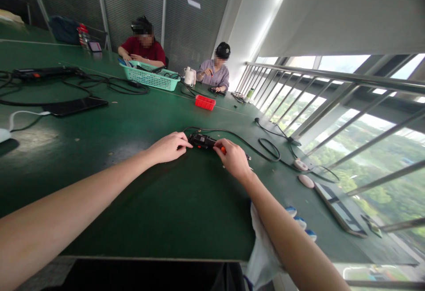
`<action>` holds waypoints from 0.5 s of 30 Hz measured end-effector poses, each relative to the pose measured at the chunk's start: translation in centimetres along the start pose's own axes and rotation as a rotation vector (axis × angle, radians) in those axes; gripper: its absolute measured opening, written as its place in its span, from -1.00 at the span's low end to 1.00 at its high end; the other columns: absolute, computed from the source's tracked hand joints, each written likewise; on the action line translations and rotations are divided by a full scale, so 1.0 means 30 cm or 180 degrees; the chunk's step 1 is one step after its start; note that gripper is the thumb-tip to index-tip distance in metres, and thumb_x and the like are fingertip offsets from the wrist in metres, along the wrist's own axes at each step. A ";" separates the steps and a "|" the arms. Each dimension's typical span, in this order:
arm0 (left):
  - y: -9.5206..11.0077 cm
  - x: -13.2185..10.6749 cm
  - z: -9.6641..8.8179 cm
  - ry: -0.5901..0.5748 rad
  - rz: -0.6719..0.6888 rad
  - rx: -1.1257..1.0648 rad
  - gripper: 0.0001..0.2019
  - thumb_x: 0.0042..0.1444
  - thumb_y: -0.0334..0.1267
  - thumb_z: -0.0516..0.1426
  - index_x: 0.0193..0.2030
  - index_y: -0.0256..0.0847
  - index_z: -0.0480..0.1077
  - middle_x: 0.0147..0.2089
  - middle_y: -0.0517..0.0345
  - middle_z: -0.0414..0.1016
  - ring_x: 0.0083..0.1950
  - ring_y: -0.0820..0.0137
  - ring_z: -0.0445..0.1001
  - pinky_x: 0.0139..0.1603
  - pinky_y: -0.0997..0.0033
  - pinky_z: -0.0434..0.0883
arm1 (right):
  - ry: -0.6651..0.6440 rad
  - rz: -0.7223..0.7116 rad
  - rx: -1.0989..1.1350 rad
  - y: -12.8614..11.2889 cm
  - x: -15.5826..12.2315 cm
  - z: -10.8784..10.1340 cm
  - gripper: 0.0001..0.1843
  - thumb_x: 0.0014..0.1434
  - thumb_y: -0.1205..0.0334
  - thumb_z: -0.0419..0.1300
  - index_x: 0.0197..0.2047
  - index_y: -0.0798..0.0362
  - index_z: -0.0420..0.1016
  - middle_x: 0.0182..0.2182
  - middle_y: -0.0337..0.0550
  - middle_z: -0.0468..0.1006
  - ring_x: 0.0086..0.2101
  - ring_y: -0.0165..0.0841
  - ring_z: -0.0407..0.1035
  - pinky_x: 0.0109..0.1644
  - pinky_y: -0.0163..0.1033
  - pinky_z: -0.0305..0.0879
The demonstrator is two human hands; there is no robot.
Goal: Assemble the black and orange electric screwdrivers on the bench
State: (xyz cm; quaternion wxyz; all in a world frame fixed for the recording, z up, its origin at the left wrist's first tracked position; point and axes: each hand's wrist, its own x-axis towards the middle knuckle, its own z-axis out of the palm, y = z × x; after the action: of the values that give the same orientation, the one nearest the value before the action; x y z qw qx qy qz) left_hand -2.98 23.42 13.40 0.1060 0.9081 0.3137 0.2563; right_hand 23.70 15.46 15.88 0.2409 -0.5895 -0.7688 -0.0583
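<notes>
A slim black device (pixel 203 140) with a small orange-red spot on its near edge and a cord lies on the green table (pixel 186 211). My left hand (pixel 170 146) is at its left end, index finger and thumb stretched toward it with a gap between them; whether they touch is unclear. My right hand (pixel 234 157) is closed over the device's right end, pinching an orange-handled tool (pixel 223 150). Most of that tool is hidden by the fingers, so its exact kind does not show. A small end piece sticks out just right of this hand.
Beyond stand a red tray (pixel 205 102) and a green basket (pixel 151 77). Cables, a black phone (pixel 79 106) and another black device (pixel 46 72) lie left. Cord (pixel 270 149), tablet (pixel 340 209) and white glove (pixel 262 242) are right. Two people sit opposite; railing (pixel 332 78) borders the right.
</notes>
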 end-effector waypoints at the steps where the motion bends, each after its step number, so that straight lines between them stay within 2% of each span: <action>1: 0.004 0.000 -0.014 -0.0073 0.0024 -0.0093 -0.68 0.26 -0.21 0.03 -0.06 -0.05 0.62 -0.02 0.07 0.51 -0.06 0.25 0.50 0.08 0.25 0.40 | 0.0024 0.0023 -0.0002 -0.001 -0.001 0.000 -0.85 0.36 0.11 0.12 -0.08 -0.06 0.44 -0.16 -0.20 0.58 -0.22 -0.29 0.47 -0.16 -0.26 0.29; 3: 0.002 -0.003 -0.048 -0.0332 -0.0004 -0.0364 -0.70 0.24 -0.21 0.04 -0.18 -0.08 0.63 -0.05 0.11 0.53 -0.18 0.31 0.51 -0.04 0.31 0.43 | 0.0044 0.0048 -0.0009 -0.003 -0.003 0.001 -0.85 0.35 0.08 0.13 -0.11 -0.06 0.44 -0.19 -0.21 0.58 -0.25 -0.30 0.46 -0.20 -0.27 0.27; 5: -0.011 -0.007 -0.079 -0.0450 -0.0132 -0.0586 -0.72 0.24 -0.16 0.06 -0.21 -0.10 0.62 -0.06 0.13 0.55 -0.23 0.33 0.51 -0.11 0.34 0.42 | 0.0096 0.0057 -0.0015 0.001 -0.003 0.000 -0.84 0.36 0.06 0.12 -0.14 -0.06 0.43 -0.21 -0.21 0.57 -0.25 -0.31 0.45 -0.22 -0.27 0.25; 8: -0.023 -0.014 -0.093 -0.0220 -0.0454 -0.0874 -0.68 0.24 -0.06 0.08 -0.03 -0.12 0.56 -0.04 0.10 0.56 -0.17 0.29 0.51 -0.10 0.33 0.42 | 0.0307 0.0081 -0.0097 0.023 -0.001 0.000 -0.81 0.37 0.03 0.11 -0.17 -0.04 0.41 -0.20 -0.18 0.57 -0.18 -0.29 0.44 -0.23 -0.28 0.23; 11: 0.018 -0.014 -0.055 -0.0022 -0.0813 -0.1295 -0.62 0.28 -0.01 0.05 0.07 -0.15 0.51 0.01 0.07 0.57 -0.06 0.25 0.51 -0.02 0.30 0.41 | 0.0422 0.0219 -0.0362 0.060 0.001 0.000 -0.80 0.39 0.04 0.07 -0.13 -0.03 0.38 -0.15 -0.12 0.57 -0.12 -0.26 0.44 -0.25 -0.28 0.21; 13: 0.078 -0.012 -0.014 0.0079 -0.0847 -0.1686 -0.61 0.33 -0.03 -0.01 0.04 -0.17 0.51 0.00 0.07 0.58 0.02 0.24 0.50 0.05 0.29 0.40 | 0.0285 0.0396 -0.0578 0.084 0.001 0.000 -0.80 0.41 0.05 0.05 -0.09 -0.02 0.35 -0.16 -0.11 0.59 -0.18 -0.25 0.46 -0.30 -0.28 0.16; 15: 0.144 -0.012 0.023 0.0200 -0.0822 -0.1945 -0.56 0.38 -0.03 -0.09 -0.01 -0.20 0.53 -0.05 0.05 0.58 0.02 0.24 0.50 0.05 0.29 0.40 | 0.0028 0.0554 -0.0759 0.103 0.003 0.001 -0.78 0.43 0.04 0.01 -0.05 -0.02 0.32 -0.24 -0.13 0.60 -0.29 -0.25 0.47 -0.35 -0.27 0.09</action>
State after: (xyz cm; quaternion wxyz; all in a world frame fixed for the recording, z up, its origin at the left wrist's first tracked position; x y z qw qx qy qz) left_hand -0.62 19.82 14.21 0.3953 0.7787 0.3380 0.3508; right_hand 26.58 16.46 15.28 0.1767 -0.6781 -0.7013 -0.1307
